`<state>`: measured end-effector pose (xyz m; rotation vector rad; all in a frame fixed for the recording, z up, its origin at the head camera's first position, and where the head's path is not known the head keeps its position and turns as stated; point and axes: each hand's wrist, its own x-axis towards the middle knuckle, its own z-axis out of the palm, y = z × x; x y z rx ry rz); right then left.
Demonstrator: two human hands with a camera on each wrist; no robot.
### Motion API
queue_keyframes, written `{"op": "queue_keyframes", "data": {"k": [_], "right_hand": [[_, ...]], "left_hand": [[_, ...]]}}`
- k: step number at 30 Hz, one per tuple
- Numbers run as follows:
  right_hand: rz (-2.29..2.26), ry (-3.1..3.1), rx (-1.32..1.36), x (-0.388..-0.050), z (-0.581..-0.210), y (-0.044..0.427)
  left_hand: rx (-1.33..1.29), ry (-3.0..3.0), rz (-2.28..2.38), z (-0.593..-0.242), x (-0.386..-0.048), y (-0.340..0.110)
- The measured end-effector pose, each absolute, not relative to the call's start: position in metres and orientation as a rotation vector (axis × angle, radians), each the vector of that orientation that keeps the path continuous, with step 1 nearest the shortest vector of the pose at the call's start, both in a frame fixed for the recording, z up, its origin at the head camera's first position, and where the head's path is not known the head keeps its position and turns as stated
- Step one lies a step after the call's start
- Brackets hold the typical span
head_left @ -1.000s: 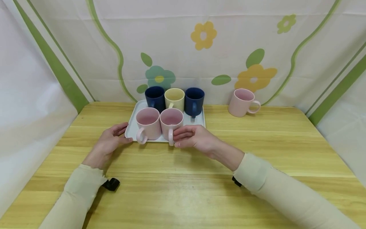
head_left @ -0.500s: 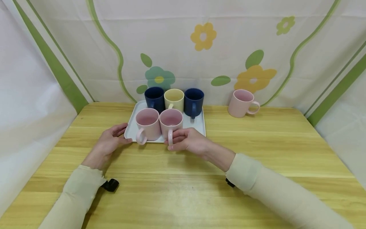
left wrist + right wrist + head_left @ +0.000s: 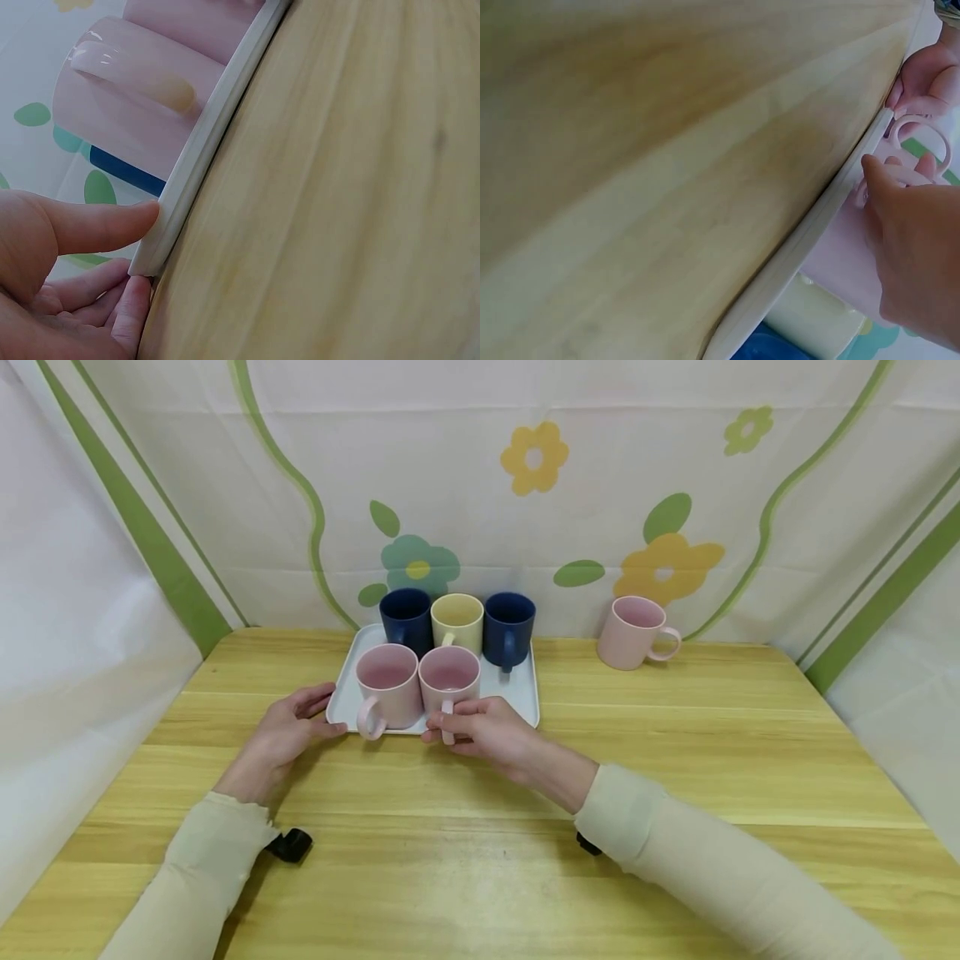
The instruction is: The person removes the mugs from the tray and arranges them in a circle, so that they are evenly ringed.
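Observation:
A white tray (image 3: 525,693) bears several mugs. At its front stand two pink mugs side by side, a left one (image 3: 397,703) and a right one (image 3: 433,695), handles toward me. My right hand (image 3: 501,735) pinches the right pink mug's handle between thumb and fingers. Behind them a yellow mug (image 3: 459,622) sits between a left navy mug (image 3: 408,620) and a right navy mug (image 3: 512,631). My left hand (image 3: 285,735) holds the tray's front left corner; in the left wrist view the thumb (image 3: 112,226) presses the rim, fingers at the corner.
Apart from the tray, another pink mug (image 3: 624,639) stands at the back right of the wooden table (image 3: 480,860), its handle to the right. A flower-printed curtain (image 3: 465,460) hangs directly behind the table.
My right hand has shifted left along the right pink mug's handle, and its thumb has closed over it. My left hand, the tray and the mugs stay in place.

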<state>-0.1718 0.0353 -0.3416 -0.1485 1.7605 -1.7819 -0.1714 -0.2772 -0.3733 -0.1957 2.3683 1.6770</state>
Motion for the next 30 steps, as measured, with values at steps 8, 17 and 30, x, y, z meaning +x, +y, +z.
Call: {"op": "queue_keyframes", "data": {"k": [8,17,30], "right_hand": [[-1.823,1.794,-0.111,-0.170,-0.344,0.033],[-1.863,1.914,-0.069,-0.166,-0.344,0.040],[-1.826,1.981,-0.055,-0.164,-0.341,0.055]], "left_hand": [[-0.202,2.372,1.655,-0.372,-0.172,-0.277],[-0.198,2.373,1.654,-0.371,-0.171,-0.277],[-0.189,2.377,1.660,-0.372,-0.171,-0.277]]}}
